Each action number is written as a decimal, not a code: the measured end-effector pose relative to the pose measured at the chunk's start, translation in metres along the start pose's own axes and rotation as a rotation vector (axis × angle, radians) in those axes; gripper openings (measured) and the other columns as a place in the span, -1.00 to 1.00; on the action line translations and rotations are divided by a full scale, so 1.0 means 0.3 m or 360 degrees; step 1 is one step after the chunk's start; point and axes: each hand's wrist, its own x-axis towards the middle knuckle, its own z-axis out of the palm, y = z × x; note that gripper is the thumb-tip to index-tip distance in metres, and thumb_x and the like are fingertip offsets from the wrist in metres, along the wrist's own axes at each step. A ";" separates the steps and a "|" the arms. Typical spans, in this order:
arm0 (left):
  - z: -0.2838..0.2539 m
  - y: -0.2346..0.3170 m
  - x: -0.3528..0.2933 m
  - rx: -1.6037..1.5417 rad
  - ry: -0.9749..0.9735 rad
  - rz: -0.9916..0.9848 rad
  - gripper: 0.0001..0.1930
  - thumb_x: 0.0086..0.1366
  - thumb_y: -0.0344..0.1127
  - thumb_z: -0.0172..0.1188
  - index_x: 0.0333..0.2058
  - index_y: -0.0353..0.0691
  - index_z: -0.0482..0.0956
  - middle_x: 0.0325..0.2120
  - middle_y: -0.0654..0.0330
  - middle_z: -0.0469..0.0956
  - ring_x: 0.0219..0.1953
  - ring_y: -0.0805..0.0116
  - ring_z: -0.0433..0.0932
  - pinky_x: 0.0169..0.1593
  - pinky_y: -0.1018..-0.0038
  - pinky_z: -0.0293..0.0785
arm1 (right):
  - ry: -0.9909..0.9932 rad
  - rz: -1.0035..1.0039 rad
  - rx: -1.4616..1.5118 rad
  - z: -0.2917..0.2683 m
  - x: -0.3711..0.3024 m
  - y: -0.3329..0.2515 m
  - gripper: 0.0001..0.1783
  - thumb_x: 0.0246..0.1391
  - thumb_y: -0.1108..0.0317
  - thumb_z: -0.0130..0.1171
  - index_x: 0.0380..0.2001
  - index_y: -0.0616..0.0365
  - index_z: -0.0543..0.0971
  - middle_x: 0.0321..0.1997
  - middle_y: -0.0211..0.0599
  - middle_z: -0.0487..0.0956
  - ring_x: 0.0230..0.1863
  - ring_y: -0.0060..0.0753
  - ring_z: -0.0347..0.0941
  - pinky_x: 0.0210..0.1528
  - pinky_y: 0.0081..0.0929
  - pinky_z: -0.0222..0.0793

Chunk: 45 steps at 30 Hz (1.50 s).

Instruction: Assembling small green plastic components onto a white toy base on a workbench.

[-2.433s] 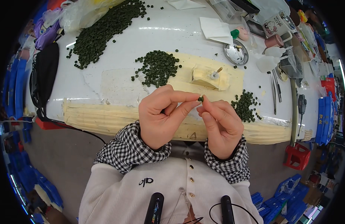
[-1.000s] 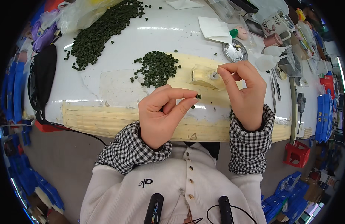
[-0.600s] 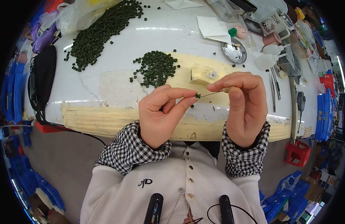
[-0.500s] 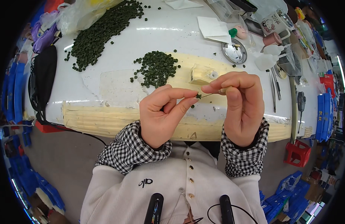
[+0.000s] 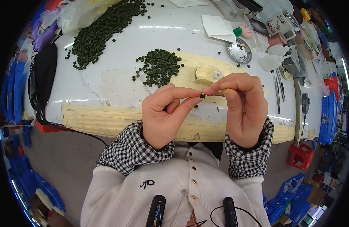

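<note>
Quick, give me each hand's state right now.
Left hand: pinching a small dark green bead.
Right hand: pinched shut on something thin at the bead.

We see a small dark green bead (image 5: pixel 202 95), round and dull, held above the near edge of the white counter (image 5: pixel 117 81) between the thumb and forefinger tips of the left hand (image 5: pixel 165 113). The right hand (image 5: pixel 242 104) meets it from the other side, its fingertips pinched on a thin pale pin or needle (image 5: pixel 216 92) that points at the bead; whether the tip has entered the bead we cannot tell.
</note>
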 end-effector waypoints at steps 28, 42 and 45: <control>-0.001 -0.006 -0.002 -0.0062 0.0102 -0.0045 -0.82 0.13 -0.52 0.32 -0.25 -0.27 0.67 -0.67 0.43 0.16 -0.63 0.68 0.08 -0.52 0.67 0.04 | 0.0305 0.0130 -0.0486 0.015 -0.035 -0.013 -0.72 0.01 0.60 0.21 -0.15 0.25 0.59 -0.34 -0.17 0.55 -0.34 -0.26 0.50 -0.29 -0.48 0.42; 0.008 -0.018 -0.010 -0.0237 0.0090 0.0111 -0.80 0.11 -0.58 0.29 -0.26 -0.23 0.68 -0.71 0.42 0.22 -0.61 0.65 0.16 -0.51 0.64 0.10 | 0.0227 0.0381 0.0181 0.115 -0.143 -0.018 -0.65 0.14 0.63 0.03 0.01 0.30 0.54 -0.26 -0.13 0.58 -0.26 -0.39 0.50 -0.17 -0.54 0.42; 0.012 -0.028 -0.012 -0.0236 0.0116 0.0160 -0.83 0.12 -0.53 0.30 -0.28 -0.22 0.69 -0.69 0.42 0.30 -0.63 0.66 0.14 -0.55 0.64 0.07 | 0.0233 0.0361 0.0135 0.116 -0.152 -0.016 -0.65 0.16 0.63 0.01 0.02 0.30 0.54 -0.25 -0.13 0.57 -0.28 -0.42 0.49 -0.19 -0.54 0.42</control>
